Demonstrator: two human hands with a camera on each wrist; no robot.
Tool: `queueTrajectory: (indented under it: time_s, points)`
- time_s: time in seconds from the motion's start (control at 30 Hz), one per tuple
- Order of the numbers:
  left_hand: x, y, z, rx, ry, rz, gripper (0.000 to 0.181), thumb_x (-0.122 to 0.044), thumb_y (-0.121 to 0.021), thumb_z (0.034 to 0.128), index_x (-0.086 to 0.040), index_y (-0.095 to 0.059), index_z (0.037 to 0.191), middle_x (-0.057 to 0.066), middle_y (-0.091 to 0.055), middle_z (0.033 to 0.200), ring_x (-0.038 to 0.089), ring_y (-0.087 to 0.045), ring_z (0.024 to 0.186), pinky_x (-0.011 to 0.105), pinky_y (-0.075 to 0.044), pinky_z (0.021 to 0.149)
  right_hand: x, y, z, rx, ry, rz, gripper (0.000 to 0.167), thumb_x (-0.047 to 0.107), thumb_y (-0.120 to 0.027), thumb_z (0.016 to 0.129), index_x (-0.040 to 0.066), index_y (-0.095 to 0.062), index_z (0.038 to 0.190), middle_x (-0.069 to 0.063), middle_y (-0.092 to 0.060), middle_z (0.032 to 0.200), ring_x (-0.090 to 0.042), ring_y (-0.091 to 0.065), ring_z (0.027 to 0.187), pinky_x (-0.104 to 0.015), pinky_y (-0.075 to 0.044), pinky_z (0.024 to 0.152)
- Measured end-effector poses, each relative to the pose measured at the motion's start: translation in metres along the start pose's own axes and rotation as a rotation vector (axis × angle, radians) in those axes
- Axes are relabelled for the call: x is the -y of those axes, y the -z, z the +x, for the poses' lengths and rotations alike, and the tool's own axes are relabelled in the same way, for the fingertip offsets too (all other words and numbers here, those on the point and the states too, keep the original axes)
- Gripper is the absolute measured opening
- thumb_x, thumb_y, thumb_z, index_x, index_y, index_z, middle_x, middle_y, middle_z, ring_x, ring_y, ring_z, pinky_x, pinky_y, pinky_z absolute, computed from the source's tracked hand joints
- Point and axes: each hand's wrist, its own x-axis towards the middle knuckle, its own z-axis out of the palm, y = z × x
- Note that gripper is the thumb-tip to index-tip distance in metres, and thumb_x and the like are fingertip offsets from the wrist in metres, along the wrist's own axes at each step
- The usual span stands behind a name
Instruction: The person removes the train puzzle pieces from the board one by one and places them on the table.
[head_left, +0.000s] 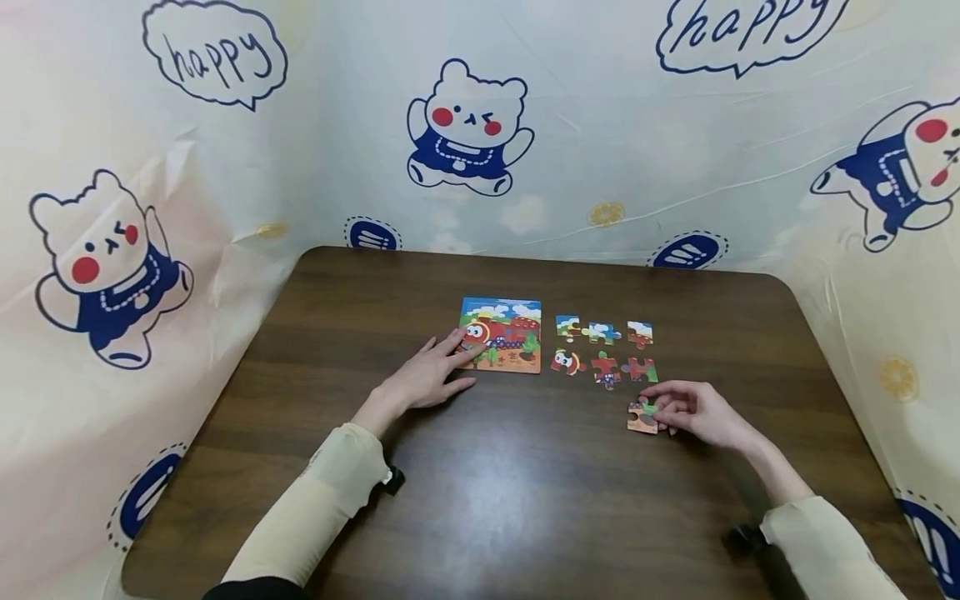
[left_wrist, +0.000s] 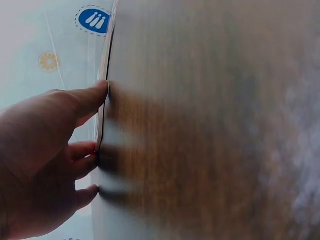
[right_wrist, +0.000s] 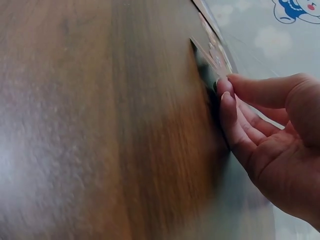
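Note:
My left hand [head_left: 425,377] rests with extended fingers on the left edge of a square picture board [head_left: 517,357], which shows a red cartoon train under a blue sky. The left wrist view sees this hand [left_wrist: 55,135] from the side, its fingertips at the board's thin edge. My right hand [head_left: 699,412] pinches a jigsaw piece [head_left: 641,419] printed orange and green by its right side. In the right wrist view that piece [right_wrist: 206,56] is tilted, raised off the table along one edge, between thumb and fingertips.
Several loose jigsaw pieces lie in two rows right of the board, among them a white-eyed piece [head_left: 566,362], a red piece [head_left: 606,368] and a sky piece [head_left: 602,332]. They lie on a brown wooden table [head_left: 480,492]. A printed cloth [head_left: 585,142] hangs behind the table.

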Motion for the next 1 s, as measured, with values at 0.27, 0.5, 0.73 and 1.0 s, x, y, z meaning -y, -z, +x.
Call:
queueTrajectory:
  time_s: [0.27, 0.5, 0.73, 1.0]
  points:
    - [-0.002, -0.004, 0.001, -0.007, -0.009, -0.018, 0.066, -0.046, -0.060, 0.1132, -0.028, -0.039, 0.173, 0.021, -0.018, 0.184, 0.041, -0.032, 0.168, 0.067, -0.017, 0.138, -0.004, -0.002, -0.007, -0.051, -0.017, -0.020, 0.037, 0.001, -0.073, 0.103, -0.010, -0.067, 0.138, -0.012, -0.073, 0.100, -0.015, -0.067, 0.071, -0.027, -0.061, 0.064]
    - [0.004, -0.017, -0.002, -0.115, -0.041, -0.063, 0.064, -0.042, -0.061, 0.1129, -0.026, -0.041, 0.172, 0.021, -0.021, 0.184, 0.041, -0.026, 0.170, 0.071, -0.014, 0.137, -0.011, -0.005, -0.006, -0.082, 0.041, -0.008, 0.032, 0.004, -0.071, 0.104, -0.008, -0.069, 0.134, -0.002, -0.070, 0.095, -0.018, -0.064, 0.069, -0.026, -0.057, 0.061]
    - [0.006, -0.026, -0.006, -0.166, -0.051, -0.066, 0.063, -0.040, -0.061, 0.1131, -0.026, -0.042, 0.172, 0.017, -0.019, 0.185, 0.036, -0.022, 0.172, 0.069, -0.011, 0.139, -0.008, -0.009, -0.006, -0.101, 0.012, 0.002, 0.033, -0.002, -0.067, 0.106, -0.014, -0.066, 0.137, -0.011, -0.069, 0.096, -0.016, -0.064, 0.067, -0.027, -0.057, 0.060]
    - [0.010, -0.029, -0.005, -0.194, -0.067, -0.113, 0.063, -0.037, -0.063, 0.1122, -0.022, -0.044, 0.170, 0.019, -0.021, 0.184, 0.039, -0.023, 0.171, 0.071, -0.009, 0.138, -0.006, -0.011, -0.006, -0.131, 0.002, 0.021, 0.032, -0.001, -0.067, 0.107, -0.014, -0.066, 0.136, -0.010, -0.073, 0.094, -0.013, -0.066, 0.069, -0.027, -0.059, 0.062]
